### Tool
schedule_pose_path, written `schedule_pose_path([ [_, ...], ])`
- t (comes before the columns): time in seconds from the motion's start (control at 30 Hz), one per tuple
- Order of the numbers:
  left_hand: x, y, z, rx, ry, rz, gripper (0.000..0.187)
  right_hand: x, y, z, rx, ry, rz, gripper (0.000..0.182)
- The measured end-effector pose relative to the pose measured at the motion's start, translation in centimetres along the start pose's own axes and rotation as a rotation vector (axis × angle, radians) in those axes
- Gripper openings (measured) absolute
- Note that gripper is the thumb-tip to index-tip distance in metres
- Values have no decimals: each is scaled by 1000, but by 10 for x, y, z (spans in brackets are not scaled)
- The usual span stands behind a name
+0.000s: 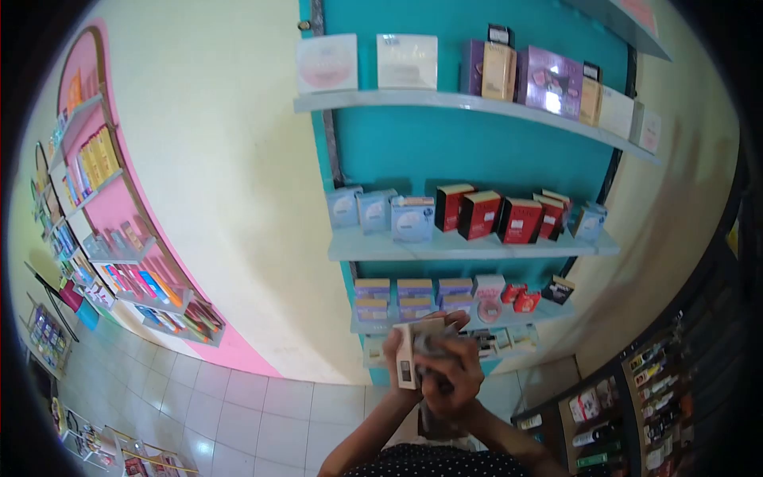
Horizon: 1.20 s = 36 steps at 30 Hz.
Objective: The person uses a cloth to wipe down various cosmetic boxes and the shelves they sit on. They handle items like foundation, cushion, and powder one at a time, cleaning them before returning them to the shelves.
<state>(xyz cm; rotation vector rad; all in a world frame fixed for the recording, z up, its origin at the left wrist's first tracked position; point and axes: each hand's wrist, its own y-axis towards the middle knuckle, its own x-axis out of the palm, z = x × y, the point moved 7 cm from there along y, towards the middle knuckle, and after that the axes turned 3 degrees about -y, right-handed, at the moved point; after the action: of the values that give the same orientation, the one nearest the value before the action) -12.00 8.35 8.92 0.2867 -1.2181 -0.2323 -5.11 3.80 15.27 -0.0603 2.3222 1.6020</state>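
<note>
L hand (393,350) grips rect. pale box (405,359); R hand (459,372) bunched on soft-looking dk grey cloth (433,343), blurry.

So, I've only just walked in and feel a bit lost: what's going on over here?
Someone in dotted clothing is facing wall shelves of boxed goods, both hands close together. The left hand holds a small pale box. The right hand holds a grey thing close beside it, perhaps a cloth, though it is too blurred to be sure. Blue boxes and red boxes stand on a shelf beyond.
</note>
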Motion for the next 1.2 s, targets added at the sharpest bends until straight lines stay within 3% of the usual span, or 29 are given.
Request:
schedule_pose_path([
  [0.13, -11, -2, 28, 118, 367, 161, 73, 2, -6, 2, 81, 151, -54, 14],
  [0.2, -8, 2, 34, 169, 440, 146, 71, 2, -9, 14, 230, 208, -48, 13],
  [0.33, 12, 4, 26, 193, 542, 55, 66, -2, 2, 23, 258, 158, 24, 14],
  [0.5, 19, 13, 20, 205, 484, 20, 65, -17, 10, 11, 121, 211, 112, 17],
  [0.63, 18, 11, 23, 197, 610, 78, 63, -25, -1, 10, 67, 177, 142, 17],
  [0.73, 17, 6, 18, 310, 812, 130, 64, -32, 7, 17, 138, 100, 151, 17],
  [0.83, 11, 6, 23, 354, 939, 159, 63, -33, 9, 16, 80, -5, 93, 20],
  [0.87, 8, 6, 27, 307, 865, 181, 62, -35, 7, 15, 63, -1, 99, 20],
  [0.93, 12, 6, 40, 374, 958, 213, 61, -30, 3, 23, 210, 50, -14, 25],
  [0.97, 15, 6, 47, 422, 1044, 265, 61, -32, 7, 18, 187, 57, -8, 25],
  [1.03, 26, 6, 50, 457, 1045, 263, 63, -26, -2, 40, 694, 350, -50, 30],
  [1.07, 31, 7, 49, 478, 1191, 238, 65, -27, 0, 43, 682, 355, -51, 30],
  [1.13, 46, 11, 46, 426, 1362, 189, 72, -19, 2, 41, 501, 209, -333, 34],
  [1.2, 70, 14, 47, 424, 1477, 112, 74, -22, -7, 49, 567, 286, -306, 34],
])
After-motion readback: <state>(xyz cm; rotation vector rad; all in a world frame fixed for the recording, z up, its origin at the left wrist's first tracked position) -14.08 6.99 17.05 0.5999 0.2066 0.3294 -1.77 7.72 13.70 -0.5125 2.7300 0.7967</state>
